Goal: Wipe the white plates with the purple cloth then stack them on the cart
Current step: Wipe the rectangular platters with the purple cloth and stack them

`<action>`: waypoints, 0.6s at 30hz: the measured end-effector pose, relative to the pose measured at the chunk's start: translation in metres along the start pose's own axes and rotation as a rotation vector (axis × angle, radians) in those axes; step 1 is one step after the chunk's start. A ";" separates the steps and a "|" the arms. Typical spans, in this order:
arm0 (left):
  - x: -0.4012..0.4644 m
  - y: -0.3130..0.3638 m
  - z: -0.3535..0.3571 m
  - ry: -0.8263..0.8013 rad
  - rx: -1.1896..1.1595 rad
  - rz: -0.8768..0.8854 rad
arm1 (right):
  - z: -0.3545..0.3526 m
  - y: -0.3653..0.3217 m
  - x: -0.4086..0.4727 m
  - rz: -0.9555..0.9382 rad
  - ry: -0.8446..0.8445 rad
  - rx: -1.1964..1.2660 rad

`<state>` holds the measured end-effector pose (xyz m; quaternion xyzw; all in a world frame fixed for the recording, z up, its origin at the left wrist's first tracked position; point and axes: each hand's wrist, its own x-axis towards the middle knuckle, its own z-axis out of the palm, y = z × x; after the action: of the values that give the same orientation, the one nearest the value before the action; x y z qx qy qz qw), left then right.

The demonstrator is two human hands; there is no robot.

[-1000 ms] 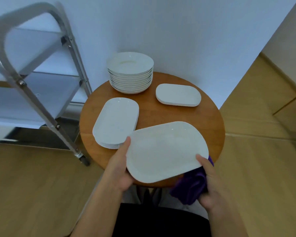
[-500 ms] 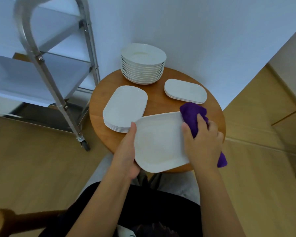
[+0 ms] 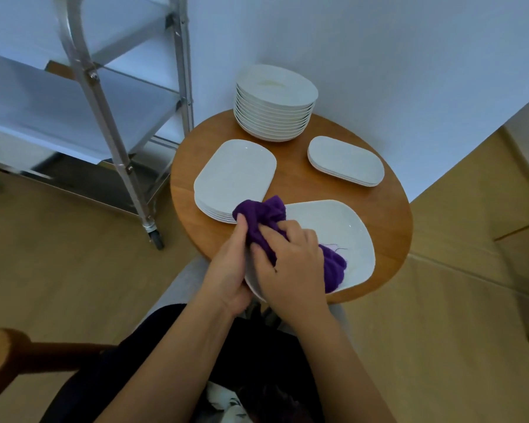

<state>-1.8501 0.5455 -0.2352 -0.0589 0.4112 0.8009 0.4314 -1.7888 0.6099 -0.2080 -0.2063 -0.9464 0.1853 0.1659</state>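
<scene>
Right hand: the right hand (image 3: 290,261) is curled over the purple cloth (image 3: 266,221), fingers bent and pressing it onto the near-left part of the held plate (image 3: 339,233); the cloth bunches out past the fingertips and trails from under the palm to the right.
Left hand: the left hand (image 3: 229,267) grips the held plate's near-left rim, thumb up against the cloth, fingers hidden beneath the plate.
Held plate: white, rounded-rectangular, held over the near edge of the round wooden table (image 3: 388,209).
Change: half a second ago the cloth and right hand were at the plate's far-right corner; they have crossed to its left side, next to the left thumb. The left grip is unchanged.
Left stack: rectangular plates (image 3: 235,175) just beyond the cloth.
Right stack: smaller oblong plates (image 3: 345,160), well apart from the hands.
Far stack: round deep plates (image 3: 275,102) by the wall.
Cart: metal cart (image 3: 104,96) stands left of the table, its visible shelves carrying no plates.
</scene>
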 end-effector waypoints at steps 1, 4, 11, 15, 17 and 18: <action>0.000 -0.002 0.002 0.032 -0.028 0.017 | 0.000 0.003 -0.001 -0.006 -0.028 0.028; 0.000 -0.007 0.010 0.169 -0.082 0.010 | -0.004 0.007 -0.008 -0.043 -0.087 0.127; 0.001 -0.005 0.009 0.141 -0.220 -0.183 | -0.033 0.033 0.002 -0.265 -0.385 0.101; 0.004 0.001 0.006 0.036 -0.300 -0.194 | -0.052 0.053 0.010 -0.314 -0.572 0.106; 0.004 0.002 0.006 -0.046 -0.272 -0.215 | -0.058 0.063 0.010 -0.288 -0.565 0.121; 0.004 0.002 0.007 -0.073 -0.256 -0.212 | -0.060 0.067 0.008 -0.281 -0.530 0.121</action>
<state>-1.8525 0.5521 -0.2314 -0.1272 0.2811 0.7984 0.5171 -1.7504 0.6874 -0.1812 -0.0077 -0.9631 0.2642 -0.0509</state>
